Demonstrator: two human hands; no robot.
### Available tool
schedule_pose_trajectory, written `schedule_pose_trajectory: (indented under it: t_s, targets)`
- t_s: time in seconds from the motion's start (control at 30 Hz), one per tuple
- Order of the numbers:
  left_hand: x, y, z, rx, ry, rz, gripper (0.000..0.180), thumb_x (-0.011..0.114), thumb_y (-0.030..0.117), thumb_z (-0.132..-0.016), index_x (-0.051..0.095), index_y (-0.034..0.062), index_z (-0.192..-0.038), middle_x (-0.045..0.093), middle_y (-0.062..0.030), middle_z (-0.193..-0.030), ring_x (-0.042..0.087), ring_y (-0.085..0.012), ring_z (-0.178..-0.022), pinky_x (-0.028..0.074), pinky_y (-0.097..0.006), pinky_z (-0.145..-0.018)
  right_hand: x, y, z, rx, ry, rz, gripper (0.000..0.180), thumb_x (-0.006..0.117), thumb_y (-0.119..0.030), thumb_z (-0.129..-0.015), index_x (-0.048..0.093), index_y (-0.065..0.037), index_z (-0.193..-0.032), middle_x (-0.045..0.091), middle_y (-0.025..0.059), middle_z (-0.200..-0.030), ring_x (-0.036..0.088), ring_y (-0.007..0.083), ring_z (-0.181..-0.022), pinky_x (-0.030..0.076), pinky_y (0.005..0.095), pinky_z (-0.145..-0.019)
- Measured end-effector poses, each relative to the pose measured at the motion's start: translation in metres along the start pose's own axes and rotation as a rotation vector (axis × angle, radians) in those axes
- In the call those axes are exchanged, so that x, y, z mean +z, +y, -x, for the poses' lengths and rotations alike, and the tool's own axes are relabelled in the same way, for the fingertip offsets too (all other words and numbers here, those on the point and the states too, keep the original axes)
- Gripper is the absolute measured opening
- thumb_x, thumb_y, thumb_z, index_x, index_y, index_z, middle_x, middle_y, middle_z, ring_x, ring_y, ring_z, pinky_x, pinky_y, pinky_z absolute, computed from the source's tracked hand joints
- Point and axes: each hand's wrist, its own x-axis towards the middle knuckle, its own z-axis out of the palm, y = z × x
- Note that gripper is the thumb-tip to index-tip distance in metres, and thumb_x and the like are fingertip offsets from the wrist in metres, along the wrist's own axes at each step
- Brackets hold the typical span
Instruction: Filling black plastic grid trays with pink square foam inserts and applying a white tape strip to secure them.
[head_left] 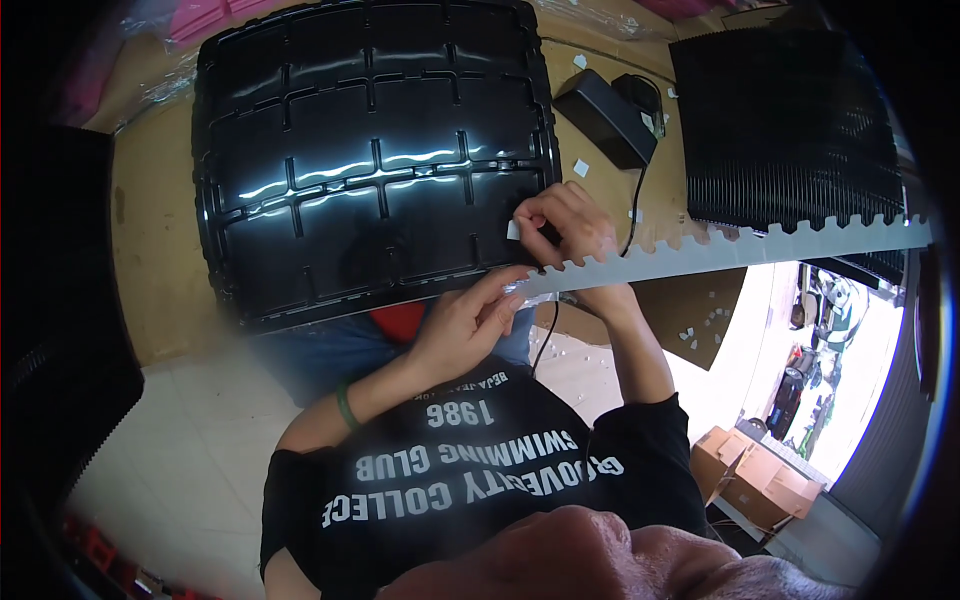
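Note:
Near the front right of a black moulded plastic tray (340, 215), my left hand (465, 322) pinches the end of a long pale strip with a notched upper edge (690, 258). Crinkled clear film shows at its fingertips. The strip stretches far to the right, passing in front of my right wrist. My right hand (572, 228) is curled over the tray's right edge, with a small white piece (513, 230) at its thumb and fingertips. That piece looks like a sticker and lies against or just above the tray surface; I cannot tell which.
Right of the tray, a black box-shaped device (605, 118) with a cable sits on the brown worktop (160, 240) among scattered white scraps (581, 168). Black ribbed stacks stand at the far right (785, 125) and left (65, 300). Cardboard boxes (765, 480) rest at lower right.

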Motion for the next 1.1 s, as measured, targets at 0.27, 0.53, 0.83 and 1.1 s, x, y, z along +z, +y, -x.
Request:
schedule_pose_trajectory:
  t_s: [0.27,0.53,0.83,1.1]
  targets:
    - [-0.001,0.000,0.000,0.040,0.015,-0.001,0.033,0.054,0.016,-0.101,0.056,0.0066,-0.133,0.062,-0.0055,-0.068,0.062,-0.0129,-0.060,0.046,-0.028,-0.056,0.003,-0.002,0.011,-0.008,-0.074,-0.007,0.010,0.073,-0.005,-0.080,0.068,-0.002,-0.088,0.063,0.0078,-0.081,0.060,0.0213,-0.075,0.047,0.0317,-0.063]
    - [-0.001,-0.006,0.002,0.103,0.035,-0.028,0.030,0.055,0.015,-0.101,0.063,0.0060,-0.128,0.064,-0.0054,-0.070,0.061,-0.0124,-0.059,0.047,-0.029,-0.057,-0.005,-0.005,0.020,0.074,0.007,-0.066,0.007,0.071,-0.002,-0.083,0.067,-0.002,-0.089,0.062,0.0058,-0.081,0.058,0.0173,-0.075,0.045,0.0293,-0.064]
    - [-0.010,0.011,0.005,-0.110,-0.163,0.287,0.025,0.053,0.017,-0.103,0.069,0.0048,-0.118,0.069,-0.0009,-0.091,0.053,-0.0033,-0.056,0.043,-0.018,-0.053,-0.031,0.069,0.183,0.873,0.456,-0.452,0.009,0.062,-0.003,-0.094,0.063,0.001,-0.102,0.066,0.0015,-0.083,0.062,0.0065,-0.075,0.050,0.0198,-0.072]
    - [-0.016,0.012,0.008,-0.138,-0.327,0.492,0.039,0.044,0.024,-0.107,0.069,-0.0053,-0.101,0.058,-0.0022,-0.070,0.043,-0.0021,-0.051,0.035,-0.016,-0.047,-0.024,-0.007,0.128,0.658,0.436,-0.483,0.018,0.063,-0.002,-0.094,0.070,0.003,-0.109,0.071,0.0055,-0.095,0.064,0.0081,-0.083,0.050,0.0220,-0.074]
